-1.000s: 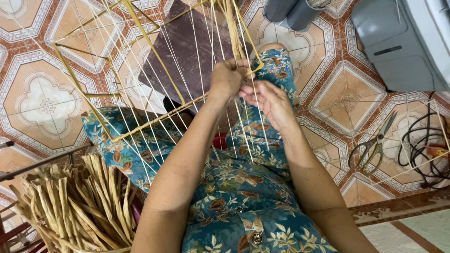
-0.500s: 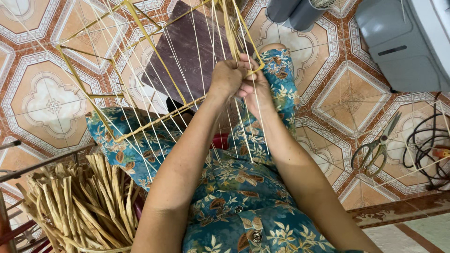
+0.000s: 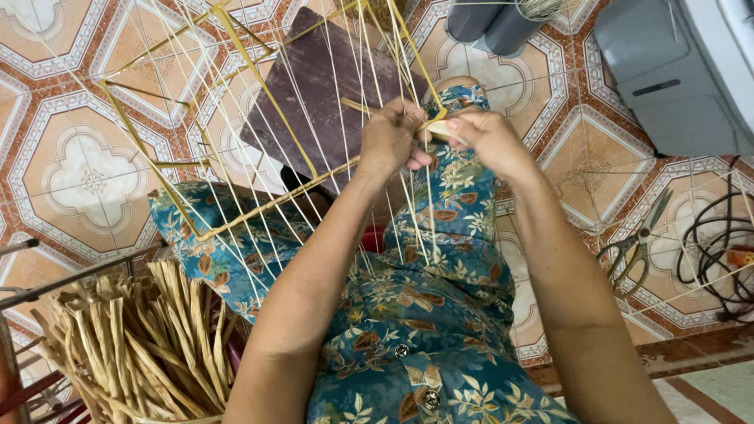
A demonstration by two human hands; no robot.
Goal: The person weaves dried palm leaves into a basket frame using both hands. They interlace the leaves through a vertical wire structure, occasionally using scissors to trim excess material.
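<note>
I'm looking straight down over my lap, and both hands meet at the top of a yellow wire frame [image 3: 196, 157] strung with pale upright strands [image 3: 330, 118]. My left hand [image 3: 390, 137] is curled almost shut around a bunch of those strands, pinching them together, I'd say so they stay taut and in line. My right hand [image 3: 491, 137] is just beside it, fingers closed on a flat, straw-coloured strip [image 3: 433, 128] that runs between the two hands; the grip sits right at the frame's upper bar, which looks like the spot where the strip gets threaded across the uprights.

The frame leans across my knees over the blue floral dress [image 3: 424, 314], tilted toward me, and that keeps the working edge within easy reach of both hands. A dark brown board [image 3: 314, 78] lies on the tiled floor [image 3: 78, 157] beneath the frame.

Down at my left there's a bundle of dried reed strips [image 3: 133, 345], near enough to draw from. Off to the right, well apart, scissors [image 3: 636, 243] lie on the tiles beside a coil of black cable [image 3: 719, 251], and a grey plastic case [image 3: 667, 71] sits further up.
</note>
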